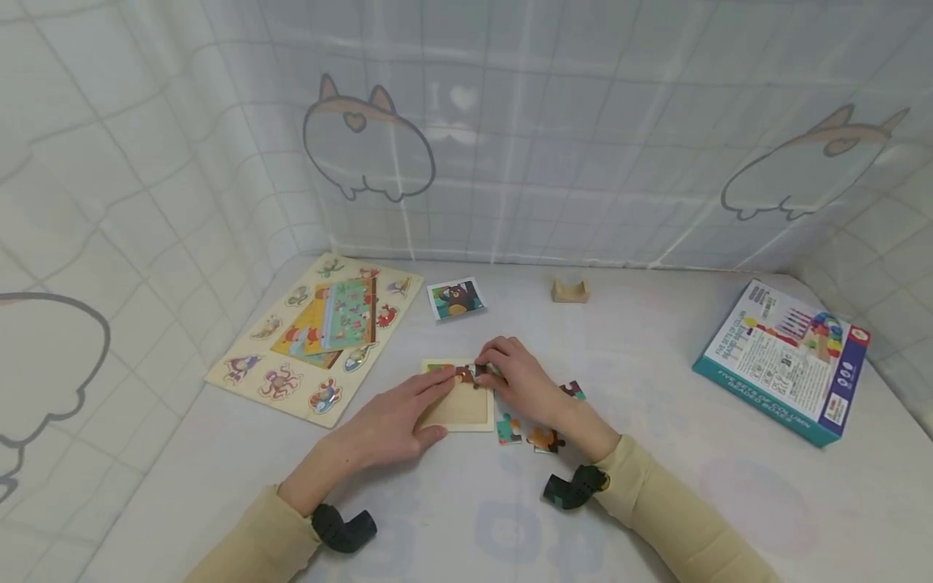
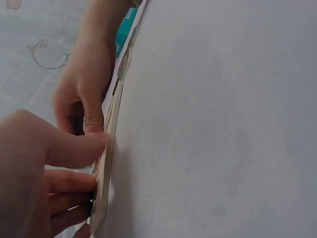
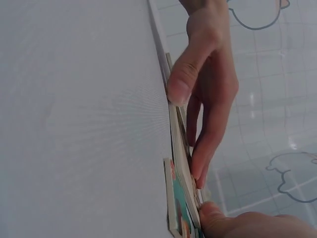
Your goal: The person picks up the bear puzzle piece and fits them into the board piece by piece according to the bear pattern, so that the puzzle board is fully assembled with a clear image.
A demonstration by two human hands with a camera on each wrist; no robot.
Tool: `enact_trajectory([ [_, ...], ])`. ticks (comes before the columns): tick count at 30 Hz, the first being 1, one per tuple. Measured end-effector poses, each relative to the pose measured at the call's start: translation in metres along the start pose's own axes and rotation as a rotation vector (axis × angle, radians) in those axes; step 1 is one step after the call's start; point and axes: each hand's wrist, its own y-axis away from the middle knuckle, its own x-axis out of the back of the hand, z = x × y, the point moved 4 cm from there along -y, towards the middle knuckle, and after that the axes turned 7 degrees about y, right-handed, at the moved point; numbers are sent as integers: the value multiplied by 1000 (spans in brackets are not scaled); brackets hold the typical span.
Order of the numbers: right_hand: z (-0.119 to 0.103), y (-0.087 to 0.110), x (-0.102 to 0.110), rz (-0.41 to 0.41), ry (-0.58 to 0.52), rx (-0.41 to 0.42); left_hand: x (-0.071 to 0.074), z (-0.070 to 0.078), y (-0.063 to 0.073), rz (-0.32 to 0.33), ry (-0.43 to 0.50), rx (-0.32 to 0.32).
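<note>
A small square wooden puzzle tray (image 1: 466, 409) lies before me, with jigsaw pieces (image 1: 464, 374) showing a brown animal along its far side. My left hand (image 1: 394, 421) holds the tray from the left, its thumb at the near edge and its fingertips reaching over to the pieces. At the far right corner, my right hand (image 1: 521, 380) pinches a dark jigsaw piece (image 1: 479, 371), partly hidden by the fingers. Loose pieces lie right of the tray: a teal one (image 1: 509, 429), an orange and brown one (image 1: 545, 440) and another (image 1: 573, 390) behind the right wrist.
Beyond the tray lies a picture card (image 1: 455, 299) of a bear. At left, a large wooden animal board (image 1: 291, 397) carries two picture puzzles (image 1: 350, 314). A small wooden holder (image 1: 570, 291) stands at the back, and a boxed bead set (image 1: 783, 360) lies at right.
</note>
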Motion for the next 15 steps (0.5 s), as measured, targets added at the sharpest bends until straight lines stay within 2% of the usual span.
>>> enact_trajectory([
  [5,0,0,-1,6,9,6,2,7,-7,40,-24,20],
  [11,-2,0,0,24,8,23,-4,9,-13,53,-93,-67],
  [15,-2,1,0,25,7,23,-6,9,-15,40,-132,-79],
])
